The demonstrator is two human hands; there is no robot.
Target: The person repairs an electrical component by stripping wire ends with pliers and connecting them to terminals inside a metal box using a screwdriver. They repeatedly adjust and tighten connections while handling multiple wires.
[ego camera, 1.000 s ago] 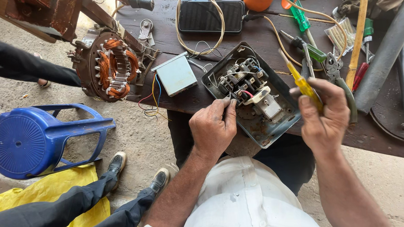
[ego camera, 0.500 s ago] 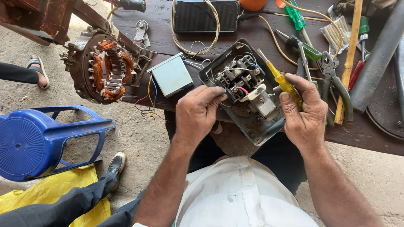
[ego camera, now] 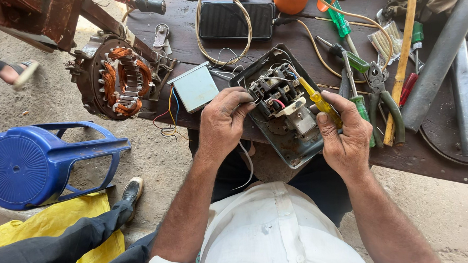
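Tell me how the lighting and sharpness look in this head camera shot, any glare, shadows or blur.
Head view: soft, even daylight, no hard shadows; faint sheen on the black panel; left hand, right hand and yellow screwdriver are sharp; the sandalled foot at the left edge is slightly blurred; wide-angle stretch toward the corners.

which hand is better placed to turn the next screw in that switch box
Probably the right hand: it holds the yellow screwdriver, tip at the terminal block. The left hand grips the switch box edge, steadying it.
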